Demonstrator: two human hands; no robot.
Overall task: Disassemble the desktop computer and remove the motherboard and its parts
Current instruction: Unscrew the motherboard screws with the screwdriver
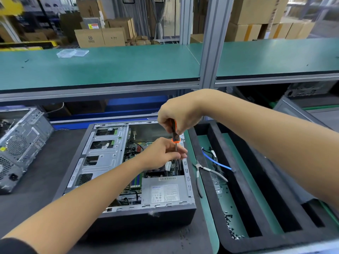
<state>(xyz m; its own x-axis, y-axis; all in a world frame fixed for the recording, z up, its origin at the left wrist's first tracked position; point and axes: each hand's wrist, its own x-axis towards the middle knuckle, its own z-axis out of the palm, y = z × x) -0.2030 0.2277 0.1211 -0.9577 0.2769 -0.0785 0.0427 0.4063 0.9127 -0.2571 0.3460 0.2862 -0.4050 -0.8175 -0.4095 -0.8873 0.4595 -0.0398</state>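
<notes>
Dark bench (36,189) carries an open case (128,180); right hand (178,114) fingers clamp a screwdriver (174,133) handle; below, left hand (161,153) fingers pinch its shaft.

Tip of the screwdriver (174,136) lost behind the left hand (163,153) and deep in the open computer case (102,162); the screw it meets, not visible. Handle top buried in the right hand (178,116). Much of the motherboard (136,180) covered by forearm, drive cage and power supply (163,191). Label print on that supply too small to read. Second case (18,143) cut off at the left edge. Loose bits in the tray (229,226) too small to identify.
</notes>
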